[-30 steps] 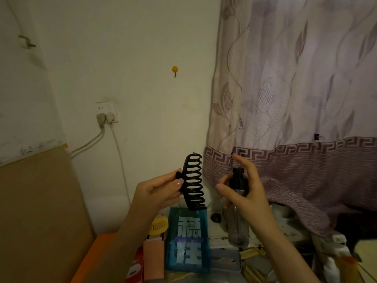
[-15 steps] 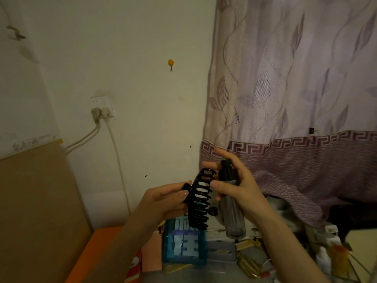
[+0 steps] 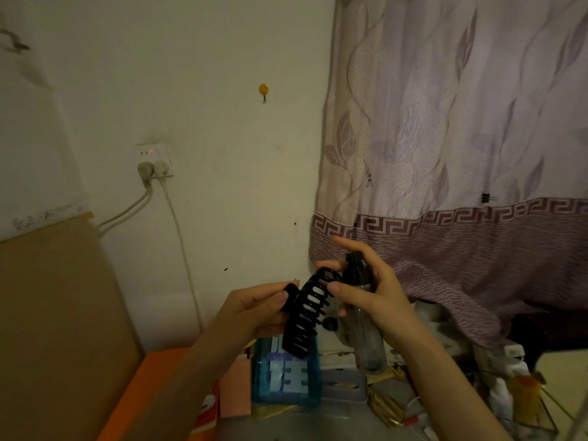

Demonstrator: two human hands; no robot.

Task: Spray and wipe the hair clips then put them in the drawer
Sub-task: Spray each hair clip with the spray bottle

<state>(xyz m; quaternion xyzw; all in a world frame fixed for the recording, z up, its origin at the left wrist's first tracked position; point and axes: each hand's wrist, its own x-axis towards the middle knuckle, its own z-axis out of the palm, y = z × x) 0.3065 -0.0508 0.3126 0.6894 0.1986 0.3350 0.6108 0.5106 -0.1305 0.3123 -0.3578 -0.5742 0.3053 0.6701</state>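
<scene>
Fingers of the left hand (image 3: 254, 308) pinch the hinge end of the black hair clip (image 3: 307, 316), held in the air, tilted, its top almost touching the nozzle. Right hand (image 3: 372, 291) is wrapped round the clear spray bottle (image 3: 366, 332), forefinger raised above the black pump head. Judged step: spraying, with wiping and the drawer yet to come. Next move calls for pressing the pump while the clip faces the nozzle. Clip: long, glossy, curved teeth closed, no damage visible. Below stands a blue box (image 3: 286, 377); behind hangs a patterned curtain (image 3: 461, 138).

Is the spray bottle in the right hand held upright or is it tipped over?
Upright. The spray bottle has its black nozzle on top and its clear body hanging below the right hand, close beside the black hair clip.
</scene>
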